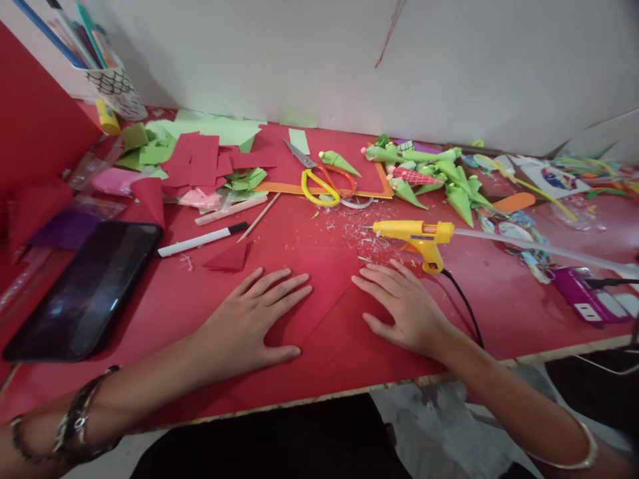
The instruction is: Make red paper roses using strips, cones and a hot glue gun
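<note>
A red sheet of paper [329, 279], with a slanting edge or fold, lies flat on the red tabletop. My left hand [259, 313] rests spread out over its left side, the thumb pointing right. On the other side, my right hand [402, 303] lies with fingers stretched, their tips at the paper's right corner. A small folded red paper piece [227, 258] sits just beyond my left hand. Beyond my right hand is a yellow glue gun [414, 231] with a clear glue stick in its back. Neither hand grips anything.
Scissors [324, 183] and green paper cones [449, 173] lie at the back, near red paper pieces [194, 159]. A black phone [84, 293] and a white marker [200, 241] are on the left. At right is a purple power strip [589, 296]. A pen cup [117, 90] stands back left.
</note>
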`<state>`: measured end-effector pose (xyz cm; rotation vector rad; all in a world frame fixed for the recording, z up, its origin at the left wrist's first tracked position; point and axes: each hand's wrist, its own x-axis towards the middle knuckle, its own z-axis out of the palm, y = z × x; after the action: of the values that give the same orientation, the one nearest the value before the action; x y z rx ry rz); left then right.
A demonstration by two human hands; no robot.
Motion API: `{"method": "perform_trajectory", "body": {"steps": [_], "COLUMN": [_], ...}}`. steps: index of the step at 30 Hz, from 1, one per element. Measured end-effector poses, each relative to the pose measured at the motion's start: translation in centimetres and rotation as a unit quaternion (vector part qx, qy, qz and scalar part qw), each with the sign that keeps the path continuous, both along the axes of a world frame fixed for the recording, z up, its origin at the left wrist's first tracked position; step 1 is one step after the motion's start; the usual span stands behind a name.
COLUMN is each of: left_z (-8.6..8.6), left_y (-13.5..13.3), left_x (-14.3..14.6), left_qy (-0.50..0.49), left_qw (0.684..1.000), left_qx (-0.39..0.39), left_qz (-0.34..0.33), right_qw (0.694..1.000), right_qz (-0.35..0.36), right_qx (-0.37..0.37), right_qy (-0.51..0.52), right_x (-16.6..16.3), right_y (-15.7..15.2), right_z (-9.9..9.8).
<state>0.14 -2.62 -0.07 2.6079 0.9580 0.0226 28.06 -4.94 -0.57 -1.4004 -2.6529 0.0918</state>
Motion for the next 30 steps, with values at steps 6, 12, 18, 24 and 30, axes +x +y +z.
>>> {"method": "perform_trajectory", "body": {"steps": [6,12,18,24,30], "left_z": [0.4,1.5,2.8,3.4,3.7], "left_y": [-0.1,-0.4,-0.6,-0.3,1.9], "left_x": [0.1,1.0,2.3,2.6,2.0], "left_qy": [0.023,0.023,0.033,0.062,0.012], "left_qw": [1.000,0.996,0.965,0.900,0.917], "left_qx": [0.015,0.086,0.260,0.431,0.397], "left_qz": [-0.012,-0.027,0.011,-0.017,0.020], "right_qw": [0.998,0.994,0.958,0.897,0.937], "right_qz": [-0.045,-0.058,-0.082,-0.077,0.044], "right_qx": [-0.024,-0.070,-0.170,-0.204,-0.099], "right_qy": [0.022,0.059,0.217,0.384,0.331], "right_x": [-1.6,-3.5,-4.7,-6.1,-4.6], "right_y": [0.4,1.0,1.1,0.0,0.4], "right_z": [0.4,1.0,2.5,3.8,6.0]}}
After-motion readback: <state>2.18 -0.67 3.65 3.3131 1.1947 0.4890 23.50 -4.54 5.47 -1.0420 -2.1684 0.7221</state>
